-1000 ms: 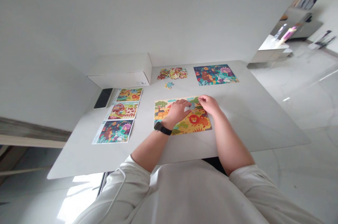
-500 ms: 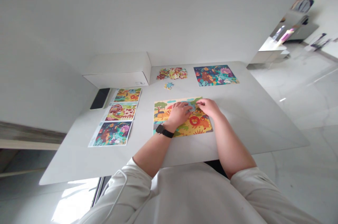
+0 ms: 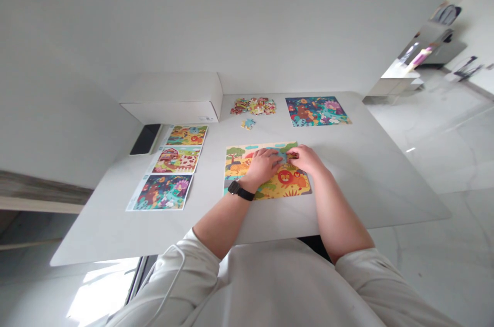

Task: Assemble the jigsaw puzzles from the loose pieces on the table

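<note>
A jigsaw puzzle with a savanna scene of lions, a leopard and trees lies on the table in front of me. My left hand, with a black watch on its wrist, rests palm down across the puzzle's middle, fingers stretched out. At the puzzle's upper right, the fingers of my right hand are pinched together at its surface; whatever is between the fingertips is too small to make out. Part of the picture is covered by both hands. Beyond the puzzle lies a small blue and yellow cluster of puzzle pieces.
A heap of puzzle pieces lies at the back, left of a dark forest picture puzzle. Three picture sheets line the left side, near a phone. Behind them a white box stands against the wall.
My right hand's fingertips have shifted slightly downward and left on the puzzle. My left hand stays in place. The camera view has tilted a little.
</note>
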Action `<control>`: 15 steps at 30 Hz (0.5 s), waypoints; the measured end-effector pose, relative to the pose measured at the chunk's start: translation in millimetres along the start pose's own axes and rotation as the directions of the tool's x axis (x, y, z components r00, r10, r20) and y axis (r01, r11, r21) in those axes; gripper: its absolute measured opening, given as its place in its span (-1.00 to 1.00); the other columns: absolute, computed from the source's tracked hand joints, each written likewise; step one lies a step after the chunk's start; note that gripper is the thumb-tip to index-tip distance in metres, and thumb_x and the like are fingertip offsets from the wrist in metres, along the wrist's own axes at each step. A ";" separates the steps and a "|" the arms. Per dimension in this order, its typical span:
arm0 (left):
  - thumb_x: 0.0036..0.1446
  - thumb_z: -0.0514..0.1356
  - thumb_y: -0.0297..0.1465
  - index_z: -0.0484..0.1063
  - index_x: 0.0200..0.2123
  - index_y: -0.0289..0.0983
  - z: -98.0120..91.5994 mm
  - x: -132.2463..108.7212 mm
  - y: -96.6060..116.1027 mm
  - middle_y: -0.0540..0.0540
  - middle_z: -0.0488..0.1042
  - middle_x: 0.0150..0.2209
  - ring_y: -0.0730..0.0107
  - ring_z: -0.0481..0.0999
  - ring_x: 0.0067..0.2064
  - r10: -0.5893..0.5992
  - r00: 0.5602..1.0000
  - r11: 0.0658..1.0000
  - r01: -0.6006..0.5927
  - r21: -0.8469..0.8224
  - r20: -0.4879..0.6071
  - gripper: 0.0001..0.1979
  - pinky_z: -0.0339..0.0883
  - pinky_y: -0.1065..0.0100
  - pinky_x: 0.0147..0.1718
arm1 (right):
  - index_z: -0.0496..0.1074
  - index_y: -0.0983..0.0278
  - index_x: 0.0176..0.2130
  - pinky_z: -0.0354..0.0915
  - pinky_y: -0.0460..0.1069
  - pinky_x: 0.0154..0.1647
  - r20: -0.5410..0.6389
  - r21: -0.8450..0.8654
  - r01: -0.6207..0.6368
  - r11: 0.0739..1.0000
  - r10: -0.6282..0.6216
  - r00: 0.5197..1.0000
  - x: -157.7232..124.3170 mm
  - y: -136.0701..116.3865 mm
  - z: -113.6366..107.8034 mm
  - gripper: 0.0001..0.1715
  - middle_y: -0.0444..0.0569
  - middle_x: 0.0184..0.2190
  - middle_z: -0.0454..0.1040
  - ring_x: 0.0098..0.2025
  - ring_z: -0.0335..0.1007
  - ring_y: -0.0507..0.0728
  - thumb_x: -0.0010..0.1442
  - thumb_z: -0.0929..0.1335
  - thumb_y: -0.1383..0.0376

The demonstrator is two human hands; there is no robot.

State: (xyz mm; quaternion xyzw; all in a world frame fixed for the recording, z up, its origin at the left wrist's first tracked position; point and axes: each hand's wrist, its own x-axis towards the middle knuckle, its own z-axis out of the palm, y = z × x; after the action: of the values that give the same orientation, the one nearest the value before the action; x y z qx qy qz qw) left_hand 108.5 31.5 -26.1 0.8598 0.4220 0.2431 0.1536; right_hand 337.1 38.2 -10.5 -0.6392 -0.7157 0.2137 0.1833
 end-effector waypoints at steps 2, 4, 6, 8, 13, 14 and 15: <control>0.30 0.32 -0.38 0.73 -0.02 -0.06 -0.3 0.0 -0.1 -0.11 0.63 0.15 -0.01 0.52 0.21 0.005 1.000 1.000 -0.005 0.002 0.010 -0.76 0.33 -0.07 0.32 | 0.73 0.13 -0.08 0.43 0.05 0.00 0.011 -0.001 -0.003 1.000 0.003 1.000 -0.6 -1.2 -1.1 -0.67 0.04 -0.09 0.63 -0.17 0.54 0.18 0.12 0.55 0.35; 0.30 0.31 -0.39 0.74 -0.02 -0.06 -0.6 0.2 0.2 -0.11 0.64 0.15 -0.01 0.53 0.20 0.008 1.000 1.000 -0.008 0.002 0.017 -0.75 0.34 -0.06 0.32 | 0.74 0.13 -0.09 0.43 0.05 -0.01 0.017 -0.010 -0.009 1.000 0.009 1.000 -1.2 -2.4 -2.2 -0.68 0.04 -0.08 0.62 -0.17 0.53 0.18 0.13 0.55 0.35; 0.31 0.30 -0.39 0.74 -0.02 -0.06 -1.0 0.3 0.7 -0.11 0.64 0.15 -0.01 0.53 0.20 0.008 1.000 1.000 -0.008 0.000 0.021 -0.75 0.34 -0.06 0.32 | 0.74 0.13 -0.08 0.43 0.05 -0.01 0.020 -0.019 -0.013 1.000 0.013 1.000 -1.8 -3.4 -3.2 -0.68 0.05 -0.06 0.62 -0.17 0.53 0.18 0.13 0.55 0.35; 0.33 0.30 -0.38 0.74 -0.02 -0.05 -1.6 0.2 1.2 -0.10 0.64 0.16 0.01 0.54 0.20 0.007 1.000 1.000 -0.007 -0.002 0.026 -0.75 0.34 -0.05 0.32 | 0.73 0.13 -0.07 0.42 0.03 0.00 0.030 -0.024 -0.007 1.000 0.008 1.000 -2.1 -4.1 -3.8 -0.67 0.04 -0.05 0.62 -0.16 0.53 0.17 0.14 0.55 0.35; 0.34 0.30 -0.37 0.73 -0.01 -0.08 -3.5 -1.2 2.9 -0.10 0.64 0.17 0.03 0.53 0.20 -0.009 0.999 1.000 0.008 0.027 0.041 -0.76 0.32 -0.02 0.32 | 0.72 0.14 -0.03 0.40 0.00 -0.01 0.044 -0.058 -0.001 0.998 0.003 0.999 -2.5 -6.2 -3.6 -0.65 0.01 -0.04 0.61 -0.13 0.53 0.15 0.16 0.56 0.35; 0.34 0.30 -0.37 0.73 -0.01 -0.08 -3.6 -1.4 3.3 -0.09 0.64 0.17 0.02 0.53 0.21 -0.012 0.999 0.999 0.010 0.032 0.041 -0.76 0.32 -0.02 0.32 | 0.72 0.14 -0.03 0.40 0.00 -0.01 0.039 -0.067 -0.006 0.998 0.009 0.999 -2.6 -6.7 -3.3 -0.65 0.02 -0.03 0.61 -0.13 0.53 0.15 0.16 0.56 0.35; 0.34 0.30 -0.37 0.74 -0.01 -0.09 -3.6 -1.6 3.5 -0.09 0.64 0.17 0.02 0.52 0.21 -0.012 0.999 0.999 0.011 0.035 0.041 -0.76 0.33 -0.02 0.32 | 0.72 0.15 -0.02 0.40 0.01 0.00 0.032 -0.074 -0.011 0.997 0.013 0.999 -2.8 -7.2 -3.0 -0.64 0.02 -0.02 0.61 -0.13 0.53 0.15 0.16 0.56 0.35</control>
State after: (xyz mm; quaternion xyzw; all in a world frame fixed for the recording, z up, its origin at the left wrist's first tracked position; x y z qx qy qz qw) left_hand 108.0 28.3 -22.0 0.8647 0.4280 0.2172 0.1484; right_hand 333.0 35.0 -4.1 -0.6462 -0.7222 0.1985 0.1466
